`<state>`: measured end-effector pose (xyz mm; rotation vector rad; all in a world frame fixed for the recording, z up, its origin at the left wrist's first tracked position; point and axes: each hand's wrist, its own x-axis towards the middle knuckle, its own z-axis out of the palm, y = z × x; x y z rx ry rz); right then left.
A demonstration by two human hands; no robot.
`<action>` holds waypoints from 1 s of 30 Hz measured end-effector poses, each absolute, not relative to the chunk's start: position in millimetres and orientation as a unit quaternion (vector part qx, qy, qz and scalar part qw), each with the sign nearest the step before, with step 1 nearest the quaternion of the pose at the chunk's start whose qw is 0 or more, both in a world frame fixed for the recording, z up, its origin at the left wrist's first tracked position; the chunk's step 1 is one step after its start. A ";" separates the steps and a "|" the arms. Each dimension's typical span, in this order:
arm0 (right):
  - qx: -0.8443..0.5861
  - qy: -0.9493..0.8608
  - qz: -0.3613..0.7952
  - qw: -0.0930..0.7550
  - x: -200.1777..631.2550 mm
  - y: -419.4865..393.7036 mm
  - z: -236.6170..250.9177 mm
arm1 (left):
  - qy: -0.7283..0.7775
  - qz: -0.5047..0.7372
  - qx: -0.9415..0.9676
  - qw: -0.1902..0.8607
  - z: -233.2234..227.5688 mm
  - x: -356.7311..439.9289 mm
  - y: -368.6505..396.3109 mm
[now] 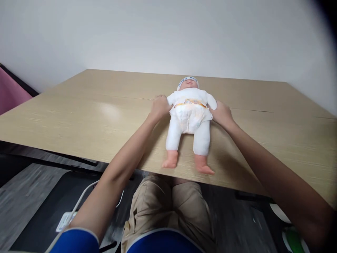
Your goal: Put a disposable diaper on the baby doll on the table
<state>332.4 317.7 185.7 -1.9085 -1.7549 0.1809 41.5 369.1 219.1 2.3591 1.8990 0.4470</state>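
A baby doll (190,121) in white clothes and a diaper lies on its back on the wooden table (92,112), head away from me, bare feet near the front edge. My left hand (159,107) grips the doll's side at the waist, by its arm. My right hand (222,113) holds the opposite side at the diaper's edge. Both hands press against the doll's body with fingers curled around it.
A white wall stands behind the table. Below the front edge I see my knees in khaki trousers (168,207), a white power strip with a cable (65,219) on the dark floor at left, and a pink surface (10,93) at far left.
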 end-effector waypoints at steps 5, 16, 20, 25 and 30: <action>-0.690 -0.638 0.130 0.315 349.3 223.6 203.6 | 0.583 0.266 0.764 0.076 228.1 16.9 245.3; -0.567 -0.661 0.361 0.334 330.2 -45.7 182.5 | 0.499 0.125 0.737 0.438 144.7 -89.6 -86.0; -0.539 -0.666 0.414 0.307 290.7 -66.6 158.3 | 0.534 0.096 0.698 0.467 117.1 -112.6 -130.8; -0.533 -0.703 0.371 0.288 266.9 -50.6 100.4 | 0.537 0.091 0.698 0.466 109.1 -119.3 -138.7; -0.527 -0.698 0.402 0.271 270.3 -48.3 52.5 | 0.549 0.035 0.695 0.464 106.6 -127.8 -132.3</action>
